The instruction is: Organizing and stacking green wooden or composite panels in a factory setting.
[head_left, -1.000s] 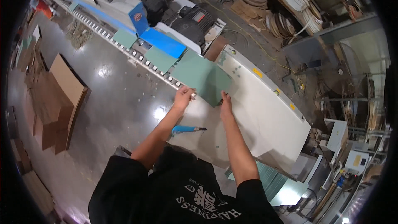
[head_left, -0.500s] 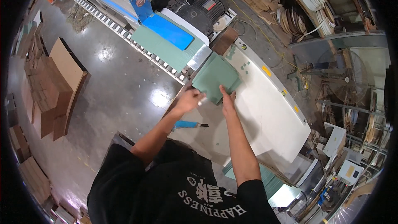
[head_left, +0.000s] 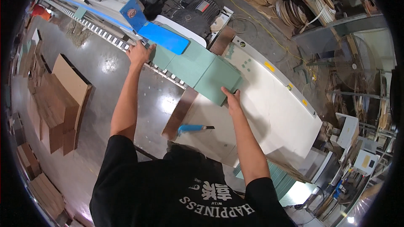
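My left hand reaches out to the left end of a pale green board on the machine's roller track, beside the blue guard. Its thumb and fingers are apart, with the fingertips partly hidden at the board's edge. More green board extends right from there and meets a stack of green boards at the white table's end. On that stack's near right corner lies my right hand, thumb on top and the other fingers bent at the side. A blue-handled cutter rests on the table nearer me.
The white table has a raised rail with yellow marks along its far side. Dark motors stand behind the blue guard. More green boards are stacked by my right elbow. Brown panels stand on the floor at left.
My left hand has moved from the stack up and left to the board by the blue guard. Green board now bridges the metal strip to the stack. My right hand stays at the stack.
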The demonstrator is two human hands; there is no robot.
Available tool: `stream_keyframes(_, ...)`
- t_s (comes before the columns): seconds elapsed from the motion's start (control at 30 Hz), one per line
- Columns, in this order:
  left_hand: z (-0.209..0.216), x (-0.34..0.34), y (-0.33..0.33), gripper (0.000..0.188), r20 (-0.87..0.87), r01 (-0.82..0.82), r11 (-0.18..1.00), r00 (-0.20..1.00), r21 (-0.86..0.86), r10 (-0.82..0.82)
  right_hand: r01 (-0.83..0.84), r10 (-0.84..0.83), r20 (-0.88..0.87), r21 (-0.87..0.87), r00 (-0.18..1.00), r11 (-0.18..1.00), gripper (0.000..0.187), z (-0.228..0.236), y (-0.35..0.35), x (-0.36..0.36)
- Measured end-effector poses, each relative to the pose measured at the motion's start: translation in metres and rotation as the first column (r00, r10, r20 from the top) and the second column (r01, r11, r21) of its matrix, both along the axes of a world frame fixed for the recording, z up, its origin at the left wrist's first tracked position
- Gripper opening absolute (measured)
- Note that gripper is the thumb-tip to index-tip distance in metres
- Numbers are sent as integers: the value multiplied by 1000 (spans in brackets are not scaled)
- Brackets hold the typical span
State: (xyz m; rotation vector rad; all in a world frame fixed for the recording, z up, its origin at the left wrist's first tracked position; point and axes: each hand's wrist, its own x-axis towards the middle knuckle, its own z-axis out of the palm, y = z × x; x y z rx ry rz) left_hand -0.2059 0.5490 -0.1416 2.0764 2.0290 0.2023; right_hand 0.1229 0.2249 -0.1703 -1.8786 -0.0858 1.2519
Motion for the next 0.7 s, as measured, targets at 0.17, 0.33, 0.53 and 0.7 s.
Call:
stream_keyframes(0.17,-23,-15,7,79,252,62,977,968,-205,-9,0,1,-21,42,1000,999,100,-3,-2,6)
stream_keyframes(0.33,-34,-37,-2,46,814,256,873,533,-414,230,6,-1,-95,51,995,999,93,-10,-3,7)
stream_keyframes(0.53,-20,22,-38,54,323,337,888,917,-313,-234,-3,3,-91,-2,996,1000,89,3,0,9)
stream_keyframes(0.7,-15,53,-66,56,620,453,802,773,-390,-135,22,-22,-77,-2,997,1000,84,0,0,13)
